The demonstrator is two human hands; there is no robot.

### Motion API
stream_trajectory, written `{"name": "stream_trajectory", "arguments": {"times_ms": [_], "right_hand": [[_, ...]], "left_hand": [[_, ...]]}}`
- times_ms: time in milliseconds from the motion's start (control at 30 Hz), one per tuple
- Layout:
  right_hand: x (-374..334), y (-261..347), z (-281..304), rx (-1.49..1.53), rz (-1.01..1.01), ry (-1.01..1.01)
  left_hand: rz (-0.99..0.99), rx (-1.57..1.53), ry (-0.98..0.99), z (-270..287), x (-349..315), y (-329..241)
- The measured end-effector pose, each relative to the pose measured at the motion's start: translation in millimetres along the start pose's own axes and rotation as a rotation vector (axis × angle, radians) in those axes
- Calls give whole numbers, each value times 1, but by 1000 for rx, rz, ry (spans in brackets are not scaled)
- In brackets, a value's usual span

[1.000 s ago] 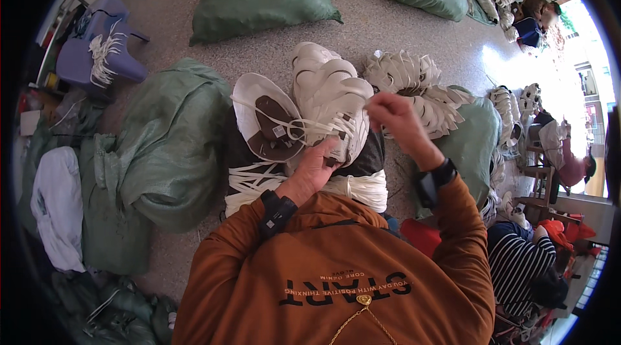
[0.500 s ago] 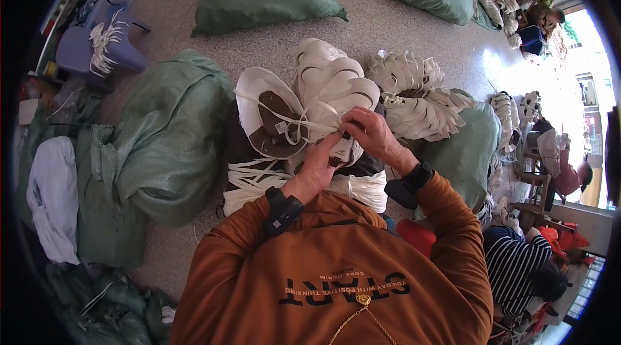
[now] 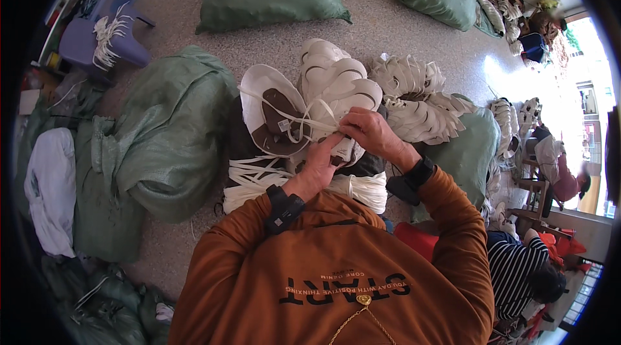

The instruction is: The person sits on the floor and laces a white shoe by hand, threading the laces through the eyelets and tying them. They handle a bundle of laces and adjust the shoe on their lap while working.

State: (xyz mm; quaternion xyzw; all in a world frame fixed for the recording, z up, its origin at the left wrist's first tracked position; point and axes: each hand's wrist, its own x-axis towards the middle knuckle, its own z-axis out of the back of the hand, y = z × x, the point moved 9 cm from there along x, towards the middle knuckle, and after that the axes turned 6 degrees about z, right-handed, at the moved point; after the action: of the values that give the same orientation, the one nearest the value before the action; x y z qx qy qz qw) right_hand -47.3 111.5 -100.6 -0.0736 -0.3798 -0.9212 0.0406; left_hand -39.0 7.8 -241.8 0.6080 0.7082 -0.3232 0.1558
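My left hand (image 3: 319,162) grips the edge of a white shoe upper (image 3: 344,151) in front of my body, its thumb near the lace holes. My right hand (image 3: 376,135) is closed in a pinch just above it, at a white shoelace (image 3: 321,126) that loops over to the left. The exact fingertip hold is partly hidden. Left of my hands lies another white upper (image 3: 260,81) with a dark brown lining, the lace lying across it. A stack of nested white uppers (image 3: 333,76) reaches away from me, just beyond my hands.
Bundles of white laces (image 3: 249,183) lie close to my body. More nested uppers (image 3: 420,99) curve to the right. Green sacks (image 3: 174,131) stand at left, right and far side. A purple chair (image 3: 126,44) holds laces. People sit at the right, one in a striped top (image 3: 517,267).
Both hands stay at the same upper, with only slight finger movement at the lace. The whole view has shifted a little.
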Motion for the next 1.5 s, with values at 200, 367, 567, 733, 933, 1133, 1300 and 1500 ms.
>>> {"name": "stream_trajectory", "arguments": {"times_ms": [200, 367, 567, 733, 933, 1133, 1300, 1500], "right_hand": [[21, 5, -19, -300, 132, 404], [25, 3, -37, -523, 46, 650], [9, 6, -12, -216, 97, 221], [-7, 20, 7, -135, 154, 43], [-46, 0, 11, -58, -95, -36], [-44, -2, -7, -144, -102, -56], [-70, -26, 2, 204, -316, -108], [-299, -154, 44, -554, -782, 290]], "left_hand": [[-3, 9, -57, 4, 1, 2], [-3, 18, -20, 10, 3, 4], [9, 7, 66, 1, 1, 2], [3, 27, 37, -3, -4, 0], [78, -23, -17, 1, 3, 8], [267, -60, 52, 5, 14, 11], [142, -29, 70, -7, -4, 1], [169, -25, 137, -8, -17, -1]]}}
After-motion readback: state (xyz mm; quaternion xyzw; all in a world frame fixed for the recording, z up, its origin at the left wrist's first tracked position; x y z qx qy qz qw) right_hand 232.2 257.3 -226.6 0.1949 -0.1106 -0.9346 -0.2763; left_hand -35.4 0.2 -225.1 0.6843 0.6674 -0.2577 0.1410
